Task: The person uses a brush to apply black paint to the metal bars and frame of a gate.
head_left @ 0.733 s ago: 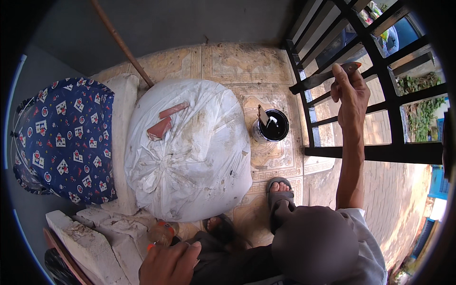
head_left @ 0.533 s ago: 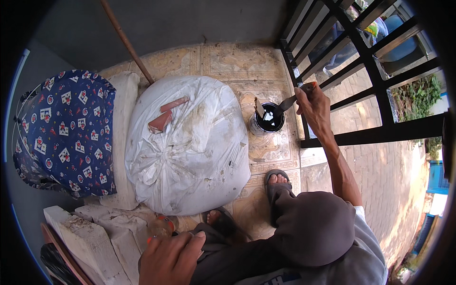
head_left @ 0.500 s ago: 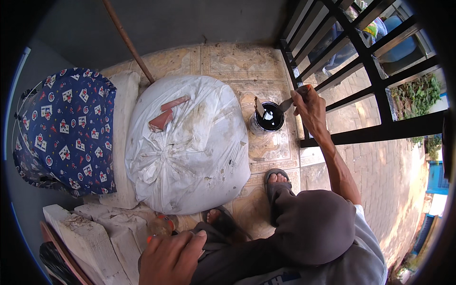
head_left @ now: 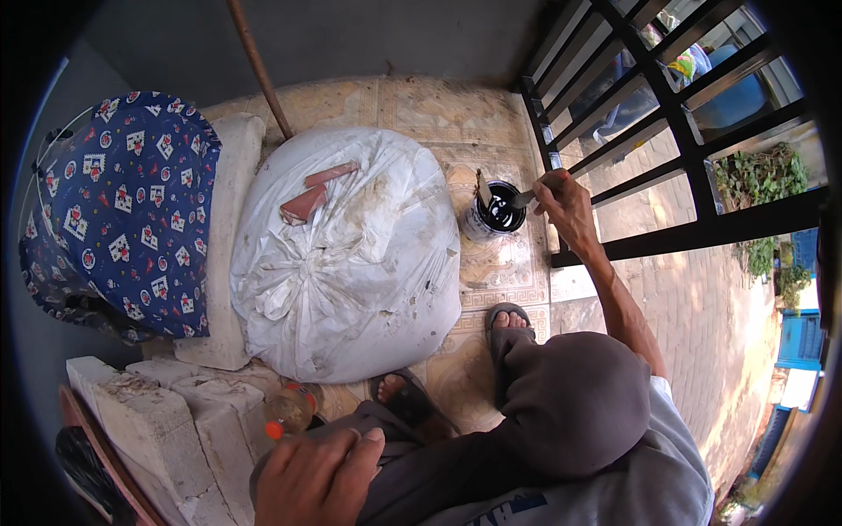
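A can of black paint (head_left: 478, 230) stands on the tiles near the railing, its wet surface shiny. Leaning inside its rim is a thin wooden stick (head_left: 482, 188). My right hand (head_left: 566, 210) is closed around a paintbrush (head_left: 521, 200), whose lower end reaches over the can's right side into the paint. How deep the bristles sit is hard to see. My left hand (head_left: 320, 478) lies over my bent left leg with its fingers draped downward, holding nothing that I can see.
A bulging white sack (head_left: 351, 263) with reddish broken pieces (head_left: 304, 203) on top fills the middle. Black metal railing (head_left: 675, 101) stands at right. Pale blocks (head_left: 140, 430), a bottle with an orange cap (head_left: 294, 408) and a blue patterned cloth (head_left: 132, 219) are at left. A pole (head_left: 259, 70) leans behind.
My right hand has shifted slightly, and the brush tilts flatter over the can's rim. The view has moved a little, showing more of the bottle. My left hand stays on my leg.
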`<state>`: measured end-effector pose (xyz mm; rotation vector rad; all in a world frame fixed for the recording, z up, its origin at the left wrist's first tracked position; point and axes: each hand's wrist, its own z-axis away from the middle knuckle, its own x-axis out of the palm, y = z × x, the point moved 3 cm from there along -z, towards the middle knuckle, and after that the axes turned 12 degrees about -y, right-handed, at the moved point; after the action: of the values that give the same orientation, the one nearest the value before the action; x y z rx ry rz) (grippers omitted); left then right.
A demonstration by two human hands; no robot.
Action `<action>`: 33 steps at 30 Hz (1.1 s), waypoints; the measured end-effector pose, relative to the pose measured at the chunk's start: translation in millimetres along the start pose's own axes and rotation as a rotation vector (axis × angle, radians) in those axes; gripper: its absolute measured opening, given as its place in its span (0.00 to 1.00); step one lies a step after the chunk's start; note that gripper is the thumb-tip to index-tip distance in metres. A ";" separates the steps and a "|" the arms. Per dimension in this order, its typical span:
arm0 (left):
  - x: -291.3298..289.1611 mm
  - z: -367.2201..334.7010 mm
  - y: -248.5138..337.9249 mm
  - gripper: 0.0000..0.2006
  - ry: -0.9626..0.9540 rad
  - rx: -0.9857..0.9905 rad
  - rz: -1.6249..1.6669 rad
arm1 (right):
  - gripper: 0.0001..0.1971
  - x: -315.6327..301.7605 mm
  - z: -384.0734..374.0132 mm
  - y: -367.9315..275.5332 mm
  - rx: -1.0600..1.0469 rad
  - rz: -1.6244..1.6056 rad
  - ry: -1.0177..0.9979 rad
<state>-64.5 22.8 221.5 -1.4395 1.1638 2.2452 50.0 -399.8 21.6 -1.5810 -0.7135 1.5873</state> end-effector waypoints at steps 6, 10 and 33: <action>-1.0 -0.8 -1.0 0.20 0.009 0.034 0.019 | 0.12 -0.8 14.5 3.8 -0.016 0.144 -0.182; -1.7 2.3 -3.7 0.20 0.012 0.057 0.030 | 0.11 -7.3 19.2 -8.5 0.000 0.204 -0.204; -15.6 -17.0 -13.4 0.18 0.145 -0.044 0.077 | 0.08 40.2 40.2 49.5 -0.101 -2.061 0.092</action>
<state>-38.0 22.6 224.6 -1.6249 1.2394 2.2630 6.4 -388.5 -38.8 -0.2612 -1.5202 -0.1023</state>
